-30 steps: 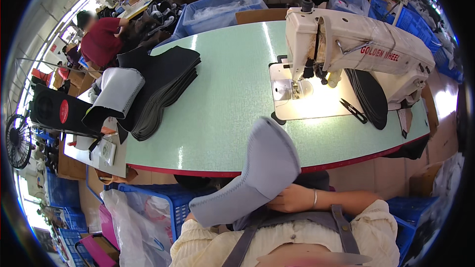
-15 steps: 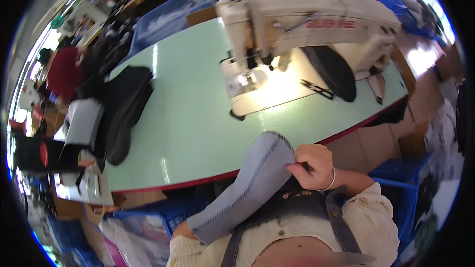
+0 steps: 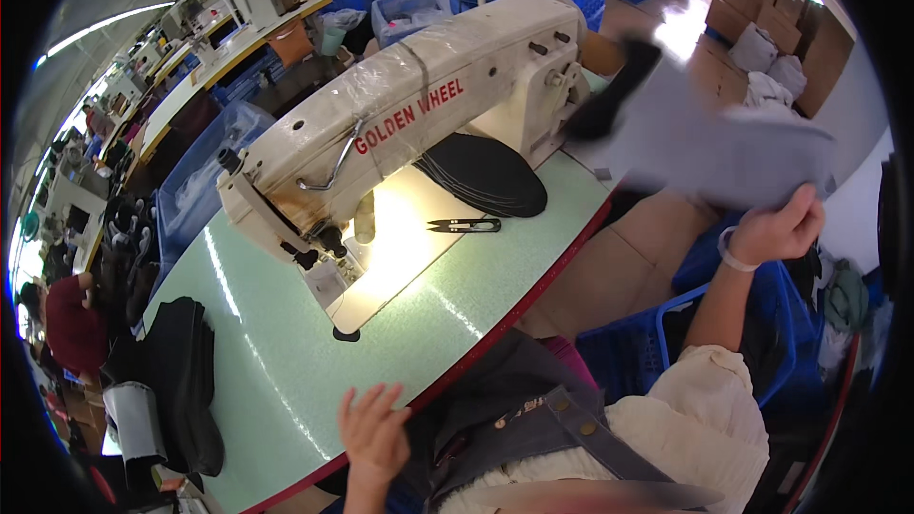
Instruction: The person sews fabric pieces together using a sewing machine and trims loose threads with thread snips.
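My right hand (image 3: 776, 228) is raised at the right, its fingers closed on one edge of a grey sock-shaped fabric piece (image 3: 709, 138). This piece is blurred by motion and shows a black part at its far end. Nothing is in my left hand (image 3: 376, 433), which is held with spread fingers by the table's front edge. A white sewing machine (image 3: 400, 100) stands on the pale green table (image 3: 267, 343), its lamp lit. Beneath its arm lies a stack of black oval sole-shaped pieces (image 3: 486, 176), with black thread snips (image 3: 464, 226) beside it.
Black boot-shaped pieces (image 3: 176, 390) are stacked at the table's left, next to a grey piece (image 3: 136, 424). Blue crates (image 3: 728, 338) stand below on the right. Cardboard boxes (image 3: 762, 5) are piled farther back. A person in dark red (image 3: 71, 328) is at the far left.
My right hand has carried the grey sock-shaped piece up and out to the right. My left arm, partly covered by the piece before, now shows its open hand. The view has shifted right.
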A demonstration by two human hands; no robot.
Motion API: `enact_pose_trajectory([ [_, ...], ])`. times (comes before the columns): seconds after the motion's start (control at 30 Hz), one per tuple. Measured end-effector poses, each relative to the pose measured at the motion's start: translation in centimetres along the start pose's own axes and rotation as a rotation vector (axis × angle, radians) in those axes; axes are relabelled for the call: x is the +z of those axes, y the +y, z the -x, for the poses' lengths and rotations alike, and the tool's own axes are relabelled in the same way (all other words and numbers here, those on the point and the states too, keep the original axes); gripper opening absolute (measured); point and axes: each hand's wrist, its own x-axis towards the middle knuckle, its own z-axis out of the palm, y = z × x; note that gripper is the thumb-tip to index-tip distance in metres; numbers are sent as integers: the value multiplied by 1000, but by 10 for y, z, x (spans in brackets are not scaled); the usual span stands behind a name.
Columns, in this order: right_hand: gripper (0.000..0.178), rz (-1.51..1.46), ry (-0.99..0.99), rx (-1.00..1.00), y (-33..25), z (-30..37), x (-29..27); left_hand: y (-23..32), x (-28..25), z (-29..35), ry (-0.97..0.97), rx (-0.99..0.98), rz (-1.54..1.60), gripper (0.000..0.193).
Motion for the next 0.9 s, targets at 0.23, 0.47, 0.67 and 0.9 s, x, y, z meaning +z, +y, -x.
enact_pose_trajectory([
  [0.23,21,459,-944,-191,105,1,97,-31,-62,22,-10,-84,-335,28],
  [0.47,31,-121,-1397,-163,0,107,43,-89,-203,43,-18,-494,-975,82],
  [0.67,33,-697,-1636,-307,-97,155,35,-122,-244,60,-229,-717,-937,100],
  [0.9,29,-775,-1739,-304,-119,167,29,-120,-262,64,86,-670,-1121,68],
])
